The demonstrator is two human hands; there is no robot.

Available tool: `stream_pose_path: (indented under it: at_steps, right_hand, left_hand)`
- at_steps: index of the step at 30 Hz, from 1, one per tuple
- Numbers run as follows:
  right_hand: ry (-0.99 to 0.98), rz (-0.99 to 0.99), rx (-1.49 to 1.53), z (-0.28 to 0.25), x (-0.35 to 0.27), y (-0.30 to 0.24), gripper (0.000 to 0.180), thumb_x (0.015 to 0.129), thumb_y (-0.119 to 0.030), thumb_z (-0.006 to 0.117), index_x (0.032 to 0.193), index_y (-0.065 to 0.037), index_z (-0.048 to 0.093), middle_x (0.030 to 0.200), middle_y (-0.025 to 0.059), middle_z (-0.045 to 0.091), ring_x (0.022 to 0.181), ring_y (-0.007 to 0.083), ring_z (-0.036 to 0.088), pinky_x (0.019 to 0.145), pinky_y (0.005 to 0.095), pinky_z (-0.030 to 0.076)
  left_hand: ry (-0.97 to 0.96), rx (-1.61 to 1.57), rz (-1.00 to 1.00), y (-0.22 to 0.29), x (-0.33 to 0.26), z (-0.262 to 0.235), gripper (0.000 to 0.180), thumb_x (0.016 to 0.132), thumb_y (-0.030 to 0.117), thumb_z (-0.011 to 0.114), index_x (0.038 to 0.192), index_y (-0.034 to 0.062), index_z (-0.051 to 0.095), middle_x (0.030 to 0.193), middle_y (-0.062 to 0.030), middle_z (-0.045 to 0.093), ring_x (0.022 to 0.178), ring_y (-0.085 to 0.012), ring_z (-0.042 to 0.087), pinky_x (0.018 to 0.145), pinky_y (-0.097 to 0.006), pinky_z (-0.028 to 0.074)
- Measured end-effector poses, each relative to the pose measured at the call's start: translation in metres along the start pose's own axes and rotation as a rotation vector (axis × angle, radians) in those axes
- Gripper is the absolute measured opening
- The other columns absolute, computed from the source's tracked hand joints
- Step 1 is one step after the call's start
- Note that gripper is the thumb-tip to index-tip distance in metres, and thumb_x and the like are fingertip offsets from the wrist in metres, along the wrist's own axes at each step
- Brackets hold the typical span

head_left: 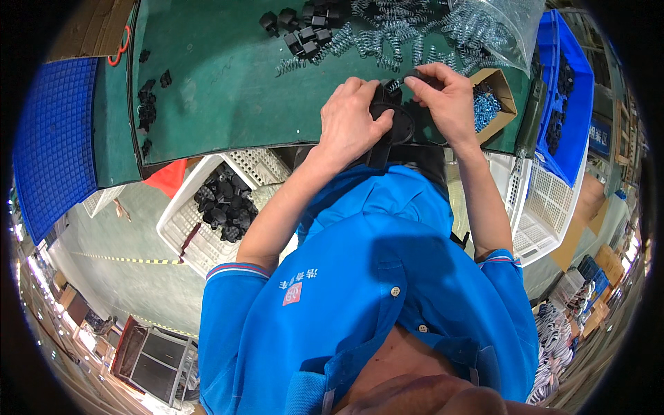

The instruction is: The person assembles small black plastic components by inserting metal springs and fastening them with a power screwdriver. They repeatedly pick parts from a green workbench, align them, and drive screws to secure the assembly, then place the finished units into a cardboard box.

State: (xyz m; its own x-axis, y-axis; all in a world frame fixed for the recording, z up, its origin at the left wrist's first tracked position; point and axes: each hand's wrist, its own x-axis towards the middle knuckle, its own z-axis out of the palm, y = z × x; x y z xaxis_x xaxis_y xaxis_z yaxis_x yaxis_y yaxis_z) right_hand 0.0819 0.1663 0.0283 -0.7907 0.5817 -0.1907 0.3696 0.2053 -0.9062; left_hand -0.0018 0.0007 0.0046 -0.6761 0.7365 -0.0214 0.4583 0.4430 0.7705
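Green tabletop, coiled springs, black blocks, cardboard box

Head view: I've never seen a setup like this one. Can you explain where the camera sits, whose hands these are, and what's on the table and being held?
There is no machine here. A wide fisheye camera on the person's head looks down, so the blue shirt fills the lower part and straight edges bend.

The person's left hand holds a black part with a round rim. The right hand pinches a small dark piece beside it; fingers hide the details.

On the green table lie black blocks, a heap of metal springs and an open carton of small metallic pieces.
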Motion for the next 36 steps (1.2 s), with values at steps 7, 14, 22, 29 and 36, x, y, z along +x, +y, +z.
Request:
stream_pose_path:
  at_steps: [7, 14, 22, 29, 36]
  right_hand:
    - [0.096, -0.323, -0.326, 0.012, -0.005, -0.003, 0.022, 0.084, -0.011, 0.075, 0.098, 0.003, 0.068, 0.076, 0.0018, 0.067, 0.066, 0.0061, 0.060, 0.058, 0.0214, 0.047]
    - [-0.044, 0.188, 0.081, 0.006, 0.002, -0.001, 0.020, 0.082, -0.012, 0.075, 0.094, 0.002, 0.068, 0.071, 0.0022, 0.066, 0.065, 0.0103, 0.061, 0.060, 0.0260, 0.049]
    - [0.199, -0.262, -0.434, 0.030, -0.017, 0.005, 0.025, 0.077, -0.022, 0.077, 0.089, -0.003, 0.066, 0.084, 0.0105, 0.065, 0.068, 0.0268, 0.065, 0.061, 0.0381, 0.051]
    - [0.260, -0.272, -0.235, 0.037, -0.029, 0.003, 0.019, 0.076, -0.007, 0.078, 0.089, 0.000, 0.067, 0.080, 0.0083, 0.063, 0.062, 0.0152, 0.059, 0.058, 0.0275, 0.047]
    - [0.256, -0.315, 0.063, 0.031, -0.041, -0.008, 0.017, 0.076, -0.004, 0.077, 0.089, 0.001, 0.068, 0.080, 0.0055, 0.062, 0.064, 0.0121, 0.057, 0.059, 0.0247, 0.046]
  left_hand:
    - [-0.014, -0.066, -0.046, 0.002, -0.002, 0.002, 0.050, 0.076, 0.023, 0.072, 0.118, -0.0018, 0.063, 0.107, -0.0172, 0.061, 0.096, -0.0378, 0.063, 0.084, -0.045, 0.052]
    - [-0.033, -0.103, -0.060, 0.003, -0.001, -0.001, 0.051, 0.076, 0.023, 0.073, 0.120, -0.0016, 0.062, 0.110, -0.0186, 0.061, 0.095, -0.0393, 0.063, 0.084, -0.046, 0.052]
    - [-0.061, -0.193, -0.133, -0.003, 0.005, 0.003, 0.056, 0.073, 0.020, 0.077, 0.122, -0.0029, 0.062, 0.109, -0.0218, 0.062, 0.100, -0.0381, 0.063, 0.087, -0.043, 0.052]
    - [-0.123, -1.164, -0.701, 0.000, 0.015, -0.018, 0.056, 0.088, 0.015, 0.070, 0.132, -0.0121, 0.050, 0.114, -0.0147, 0.065, 0.103, -0.0247, 0.065, 0.089, -0.033, 0.053]
    - [-0.464, -1.804, -0.727, -0.003, -0.014, -0.025, 0.047, 0.097, 0.020, 0.058, 0.136, -0.0047, 0.050, 0.128, -0.0161, 0.061, 0.115, -0.0229, 0.062, 0.098, -0.036, 0.053]
